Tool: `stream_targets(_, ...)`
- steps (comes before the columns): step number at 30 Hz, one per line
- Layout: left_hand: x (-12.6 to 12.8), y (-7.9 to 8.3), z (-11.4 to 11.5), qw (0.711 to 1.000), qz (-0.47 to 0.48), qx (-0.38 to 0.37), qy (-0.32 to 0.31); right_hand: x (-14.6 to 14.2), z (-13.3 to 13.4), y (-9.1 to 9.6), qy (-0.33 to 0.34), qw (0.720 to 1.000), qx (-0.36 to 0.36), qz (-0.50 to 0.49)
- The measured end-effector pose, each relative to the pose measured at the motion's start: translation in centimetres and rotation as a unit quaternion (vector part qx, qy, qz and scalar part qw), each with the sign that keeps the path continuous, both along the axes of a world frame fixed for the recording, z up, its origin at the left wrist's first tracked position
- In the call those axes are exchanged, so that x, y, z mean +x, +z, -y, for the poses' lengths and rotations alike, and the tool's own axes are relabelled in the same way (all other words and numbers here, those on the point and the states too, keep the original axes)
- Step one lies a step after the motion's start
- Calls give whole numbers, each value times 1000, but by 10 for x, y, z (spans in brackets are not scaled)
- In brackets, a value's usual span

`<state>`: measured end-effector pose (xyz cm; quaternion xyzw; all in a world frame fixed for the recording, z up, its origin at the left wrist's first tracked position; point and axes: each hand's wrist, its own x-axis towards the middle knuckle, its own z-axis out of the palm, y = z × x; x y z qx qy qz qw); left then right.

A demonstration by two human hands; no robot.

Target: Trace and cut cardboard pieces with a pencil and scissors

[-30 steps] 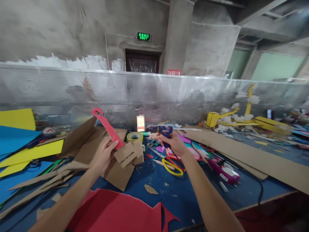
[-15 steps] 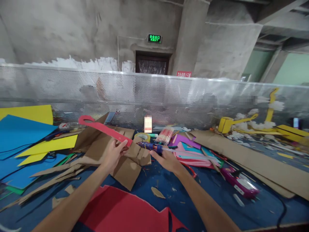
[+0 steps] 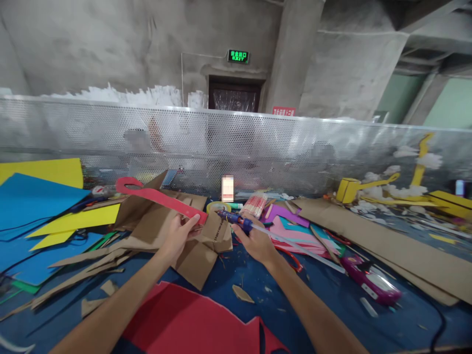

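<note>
My left hand [image 3: 179,237] is closed on a small cardboard piece [image 3: 217,235] with a long red foam strip [image 3: 157,196] fixed to it; the strip slants up to the left and ends in a loop. My right hand [image 3: 256,241] grips a blue glue gun [image 3: 236,221] with a clear glue stick trailing out behind it to the right. The gun's nozzle points left at the cardboard piece, close to where the red strip meets it.
Cardboard scraps [image 3: 147,226], blue and yellow foam sheets [image 3: 40,206], a red foam sheet [image 3: 191,324], a tape roll [image 3: 218,207], scissors [image 3: 291,258] and a purple glue gun [image 3: 370,281] lie on the blue table. A perforated metal screen [image 3: 258,147] runs along the back.
My right hand picked up the glue gun and brought it left to the cardboard piece. The red strip tilted down from steep to nearly flat. The camera shifted slightly left.
</note>
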<state>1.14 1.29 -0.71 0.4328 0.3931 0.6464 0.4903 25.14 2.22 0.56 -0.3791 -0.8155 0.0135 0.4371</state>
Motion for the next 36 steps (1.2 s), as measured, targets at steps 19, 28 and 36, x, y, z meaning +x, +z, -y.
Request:
stream_targets(19, 0, -4, -1, 1000, -16, 15, 7, -4, 6, 2, -50, 997, -28, 42)
stream_targets(28, -4, -3, -6, 998, 36, 7, 46, -11, 18, 2, 37, 993, -51, 104)
stream_targets(36, -3, -4, -7, 998, 31, 9, 44, -12, 20, 5, 70, 993, -85, 43)
